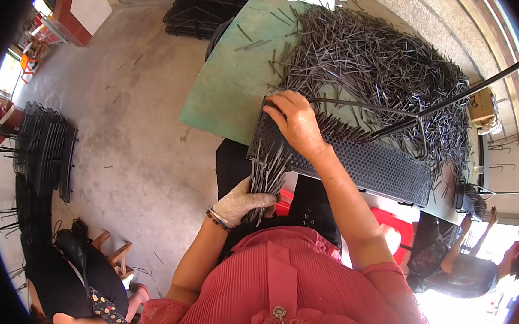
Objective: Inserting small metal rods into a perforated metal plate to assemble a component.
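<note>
My left hand (237,204), in a pale work glove, is closed round a bundle of thin dark sticks (265,177) that point up and away from me. The bundle's tips overlap the near left end of a long black perforated panel (385,174). Above that same end is my bare right hand (295,117), its fingers bent together at the panel's far left corner. Whatever its fingertips pinch is too small or hidden to make out. A dense row of short dark sticks (340,129) stands along the panel's far side. A bent dark metal rod frame (389,110) rises there.
A large heap of loose dark sticks (375,59) covers much of the green tabletop (222,93). Stacked black racks (44,141) stand at the left. One person (77,269) sits at lower left, another (469,267) works at right. A red stool (390,225) is under the table.
</note>
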Tool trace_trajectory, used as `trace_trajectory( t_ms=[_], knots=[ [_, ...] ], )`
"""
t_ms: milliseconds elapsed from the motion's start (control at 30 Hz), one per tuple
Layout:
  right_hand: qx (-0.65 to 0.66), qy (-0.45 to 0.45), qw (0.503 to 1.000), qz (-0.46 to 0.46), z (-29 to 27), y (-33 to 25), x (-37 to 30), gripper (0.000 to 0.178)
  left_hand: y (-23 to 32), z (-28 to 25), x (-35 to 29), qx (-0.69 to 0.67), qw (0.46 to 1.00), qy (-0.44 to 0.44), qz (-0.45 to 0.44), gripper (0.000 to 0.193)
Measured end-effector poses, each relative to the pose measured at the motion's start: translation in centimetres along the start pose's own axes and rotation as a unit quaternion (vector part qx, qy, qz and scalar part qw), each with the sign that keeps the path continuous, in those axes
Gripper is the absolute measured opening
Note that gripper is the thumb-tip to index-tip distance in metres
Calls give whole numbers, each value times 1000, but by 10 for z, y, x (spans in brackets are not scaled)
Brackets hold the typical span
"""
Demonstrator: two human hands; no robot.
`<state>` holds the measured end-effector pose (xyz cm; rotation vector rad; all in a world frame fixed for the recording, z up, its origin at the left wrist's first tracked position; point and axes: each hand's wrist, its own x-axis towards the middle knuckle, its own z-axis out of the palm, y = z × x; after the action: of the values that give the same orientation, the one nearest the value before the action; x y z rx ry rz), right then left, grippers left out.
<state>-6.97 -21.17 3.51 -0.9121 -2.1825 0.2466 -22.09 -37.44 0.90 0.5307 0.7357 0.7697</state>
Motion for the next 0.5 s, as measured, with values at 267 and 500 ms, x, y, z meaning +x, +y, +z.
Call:
trace_trajectory(
  t_ms=[267,500],
  knots=[
    [-82,-18,996,-2,-8,-15,3,23,8,3,-5,-9,1000,-20,21,46],
    [-48,-56,997,-13,-11,0,-2,20,12,5,-2,1,1000,-13,20,48]
  ],
)
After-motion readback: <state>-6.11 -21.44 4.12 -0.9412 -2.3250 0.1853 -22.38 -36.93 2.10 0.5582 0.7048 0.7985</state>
